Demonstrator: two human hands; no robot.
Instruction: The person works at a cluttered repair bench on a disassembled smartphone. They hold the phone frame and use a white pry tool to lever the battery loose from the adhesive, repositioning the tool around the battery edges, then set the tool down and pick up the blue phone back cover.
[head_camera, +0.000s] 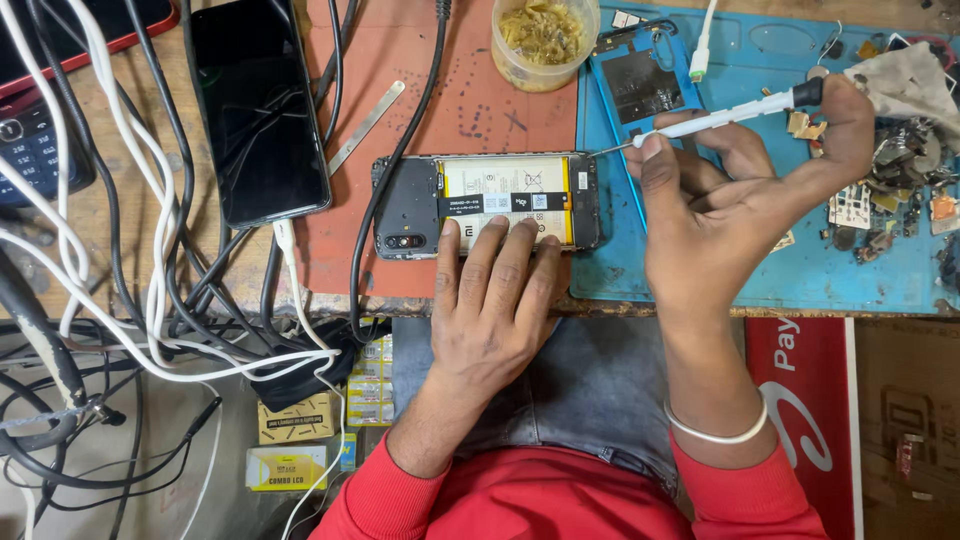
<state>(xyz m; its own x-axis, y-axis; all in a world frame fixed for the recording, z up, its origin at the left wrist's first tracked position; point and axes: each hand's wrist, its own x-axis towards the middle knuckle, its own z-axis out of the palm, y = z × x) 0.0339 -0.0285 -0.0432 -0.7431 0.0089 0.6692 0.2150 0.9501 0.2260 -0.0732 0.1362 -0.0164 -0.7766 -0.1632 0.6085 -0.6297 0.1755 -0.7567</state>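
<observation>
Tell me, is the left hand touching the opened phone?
Touching. The head view shows the left hand with its fingertips pressed flat on the battery side of the opened phone, no gap visible.

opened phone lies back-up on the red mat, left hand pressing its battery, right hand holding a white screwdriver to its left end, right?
Not quite. The head view shows the right hand bringing the white screwdriver to the right end of the opened phone, not the left. The rest holds: it lies on the red mat, left hand on its battery.
</observation>
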